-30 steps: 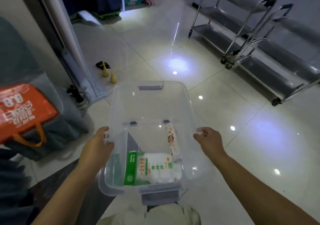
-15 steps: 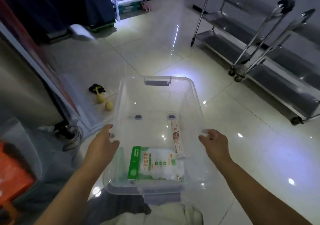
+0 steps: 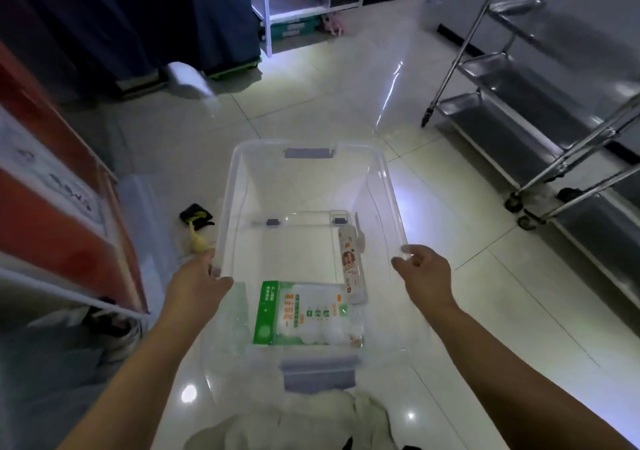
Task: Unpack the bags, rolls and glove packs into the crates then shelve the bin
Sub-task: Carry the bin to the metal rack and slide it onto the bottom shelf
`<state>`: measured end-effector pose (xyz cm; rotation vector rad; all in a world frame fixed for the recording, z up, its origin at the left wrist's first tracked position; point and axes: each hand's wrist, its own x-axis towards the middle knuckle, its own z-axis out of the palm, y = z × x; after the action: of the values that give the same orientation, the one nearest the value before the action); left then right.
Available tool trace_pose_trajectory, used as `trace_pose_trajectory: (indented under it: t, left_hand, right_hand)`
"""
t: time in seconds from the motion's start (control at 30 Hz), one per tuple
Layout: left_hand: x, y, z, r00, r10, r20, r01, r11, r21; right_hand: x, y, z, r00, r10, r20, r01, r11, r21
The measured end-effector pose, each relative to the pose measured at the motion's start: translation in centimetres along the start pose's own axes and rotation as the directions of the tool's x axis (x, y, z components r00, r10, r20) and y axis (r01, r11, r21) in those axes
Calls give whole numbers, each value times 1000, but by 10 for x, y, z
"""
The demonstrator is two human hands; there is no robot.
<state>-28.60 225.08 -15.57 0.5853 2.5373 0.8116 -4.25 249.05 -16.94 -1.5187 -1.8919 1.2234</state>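
Since before, view has swung right; clear plastic bin [image 3: 311,186] carried, left hand [image 3: 197,281] and right hand [image 3: 427,275] grasping its side rims. Green-and-white glove pack [image 3: 304,313] and slim white roll [image 3: 353,266], toward 6 o'clock, could slide and tip it.

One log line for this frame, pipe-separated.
left hand on bin rim | right hand on rim | inside: glove pack, roll | bin carried above floor

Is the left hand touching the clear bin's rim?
Touching. The head view shows the left hand gripping the clear bin at its left rim, thumb hooked over the edge.
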Motion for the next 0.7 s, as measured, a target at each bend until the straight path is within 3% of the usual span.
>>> trace_pose_trajectory:
  t: [0.3,0.7]
  left_hand:
    - [259,93,7,995,16,100,-6,995,-95]
    - [544,251,22,984,101,149,-87,992,-94]
  right_hand:
    - [226,-83,70,997,12,-76,-18,997,-80]
    - [490,-176,100,971,112,-212,-111,994,18]
